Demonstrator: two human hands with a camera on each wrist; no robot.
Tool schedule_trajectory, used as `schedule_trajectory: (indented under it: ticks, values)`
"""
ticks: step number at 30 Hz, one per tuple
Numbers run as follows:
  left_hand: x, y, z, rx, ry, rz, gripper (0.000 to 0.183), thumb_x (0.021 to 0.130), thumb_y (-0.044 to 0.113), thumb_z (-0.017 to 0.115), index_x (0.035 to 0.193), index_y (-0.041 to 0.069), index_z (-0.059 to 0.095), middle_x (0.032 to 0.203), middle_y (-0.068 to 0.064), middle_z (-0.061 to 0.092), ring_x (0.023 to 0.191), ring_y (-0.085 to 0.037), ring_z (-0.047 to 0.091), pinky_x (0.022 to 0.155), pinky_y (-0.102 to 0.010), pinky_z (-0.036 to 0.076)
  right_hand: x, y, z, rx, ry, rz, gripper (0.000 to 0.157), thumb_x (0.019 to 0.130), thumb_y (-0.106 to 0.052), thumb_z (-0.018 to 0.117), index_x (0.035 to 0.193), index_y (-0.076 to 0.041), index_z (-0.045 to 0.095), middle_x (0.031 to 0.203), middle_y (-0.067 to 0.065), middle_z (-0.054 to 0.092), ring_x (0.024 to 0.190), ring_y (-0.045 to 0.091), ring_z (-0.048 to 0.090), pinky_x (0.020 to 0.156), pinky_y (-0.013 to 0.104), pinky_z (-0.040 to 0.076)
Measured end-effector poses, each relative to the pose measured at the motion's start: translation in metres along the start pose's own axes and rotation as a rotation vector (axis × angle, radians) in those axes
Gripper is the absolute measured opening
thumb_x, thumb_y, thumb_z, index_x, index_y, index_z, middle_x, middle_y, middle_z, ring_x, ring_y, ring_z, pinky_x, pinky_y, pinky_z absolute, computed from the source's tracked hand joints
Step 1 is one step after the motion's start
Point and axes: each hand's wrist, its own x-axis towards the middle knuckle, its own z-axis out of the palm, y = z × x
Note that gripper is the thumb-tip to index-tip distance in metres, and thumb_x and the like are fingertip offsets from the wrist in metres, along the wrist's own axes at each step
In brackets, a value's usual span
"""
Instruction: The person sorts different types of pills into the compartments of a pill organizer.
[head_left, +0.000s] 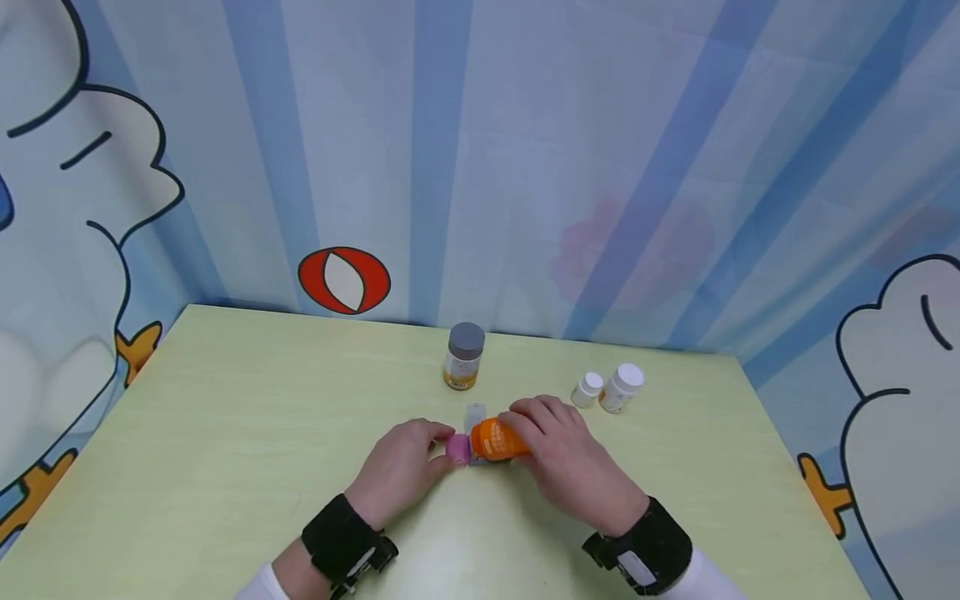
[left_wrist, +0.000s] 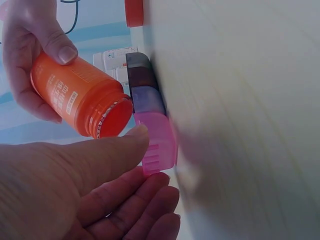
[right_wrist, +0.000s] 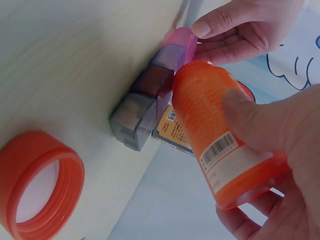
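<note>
In my right hand [head_left: 566,454] is an orange bottle [head_left: 498,439], gripped round its body and tilted onto its side. Its uncapped mouth [left_wrist: 116,119] points at a small pill organizer [right_wrist: 137,117] on the table. The organizer has a row of coloured compartments: pink, violet, dark red and grey. My left hand [head_left: 405,462] pinches the pink end compartment [left_wrist: 157,142] between thumb and fingers. The bottle's mouth is close above the organizer near the pink and violet part. Whether anything falls from the bottle cannot be seen.
An orange screw cap [right_wrist: 70,172] lies on the table near my right hand. Behind the organizer stands a bottle with a grey lid [head_left: 462,357]. Two white bottles, one smaller [head_left: 587,390] and one larger [head_left: 622,387], stand to the right. A patterned curtain [head_left: 495,167] hangs behind the table.
</note>
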Motion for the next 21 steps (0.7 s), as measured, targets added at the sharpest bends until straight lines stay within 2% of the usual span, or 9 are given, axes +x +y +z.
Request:
schedule_trajectory:
  ticks: [6, 13, 21]
  values:
    - [-0.0001, -0.0001, -0.0002, 0.000, -0.001, -0.001, 0.037, 0.082, 0.035, 0.067, 0.111, 0.013, 0.064, 0.104, -0.003, 0.064, 0.098, -0.019, 0.055, 0.087, -0.040, 0.045, -0.0012, 0.0009, -0.0005, 0.026, -0.010, 0.008, 0.056, 0.079, -0.031, 0.071, 0.127, -0.020, 0.045, 0.121, -0.003, 0.046, 0.114, 0.015, 0.036, 0.099, 0.036, 0.034]
    - [-0.0002, 0.0000, -0.0008, -0.003, -0.003, -0.001, 0.037, 0.082, 0.036, 0.066, 0.110, 0.012, 0.064, 0.104, -0.002, 0.065, 0.098, -0.019, 0.056, 0.087, -0.040, 0.046, -0.0020, 0.0014, 0.0010, 0.049, -0.001, 0.025, 0.050, 0.087, -0.042, 0.058, 0.129, -0.020, 0.044, 0.121, -0.003, 0.047, 0.110, 0.013, 0.038, 0.097, 0.032, 0.036]
    - [0.0002, 0.0006, -0.0009, 0.006, -0.005, 0.001, 0.037, 0.083, 0.036, 0.066, 0.111, 0.013, 0.064, 0.104, -0.002, 0.064, 0.097, -0.018, 0.056, 0.087, -0.039, 0.045, -0.0023, 0.0005, 0.0038, 0.052, 0.011, 0.061, 0.052, 0.089, -0.047, 0.053, 0.129, -0.017, 0.043, 0.116, -0.003, 0.047, 0.104, 0.010, 0.040, 0.094, 0.028, 0.039]
